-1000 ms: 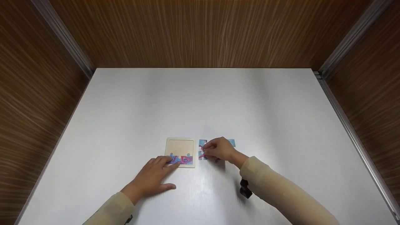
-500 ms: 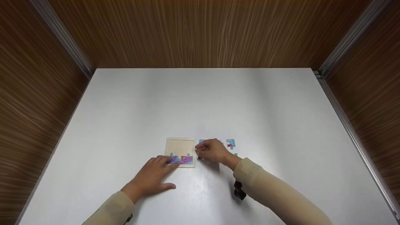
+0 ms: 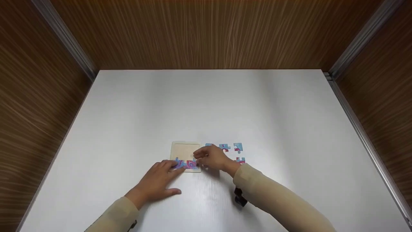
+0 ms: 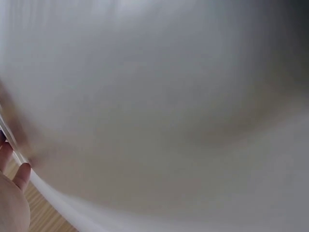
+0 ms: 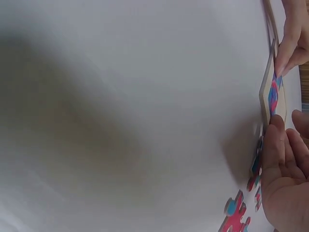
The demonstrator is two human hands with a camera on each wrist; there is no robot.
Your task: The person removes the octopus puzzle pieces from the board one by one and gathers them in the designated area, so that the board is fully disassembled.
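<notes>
My left hand (image 3: 157, 180) lies flat with its fingers spread, fingertips resting on the lower edge of a square wooden puzzle tray (image 3: 185, 142). Joined blue, purple and pink jigsaw pieces (image 3: 192, 164) fill the tray's near row; bare wood shows above them. My right hand (image 3: 212, 158) reaches over the tray's right edge with fingers and thumb bent toward each other, beside the pink piece. Whether a piece sits between those fingertips I cannot tell. In the right wrist view, the right hand (image 5: 287, 169) is close to the tray (image 5: 264, 92).
Loose jigsaw pieces lie right of the tray: one partly hidden blue piece (image 3: 208, 144), two blue-and-red pieces (image 3: 224, 147) in the far row and another piece (image 3: 240, 160) nearer. The white table (image 3: 206, 106) is bounded by wood-grain panels (image 3: 206, 35) at the back and sides.
My right hand has moved left from the loose pieces to over the tray's right edge, uncovering several pieces on the right. The left hand and tray have stayed in place.
</notes>
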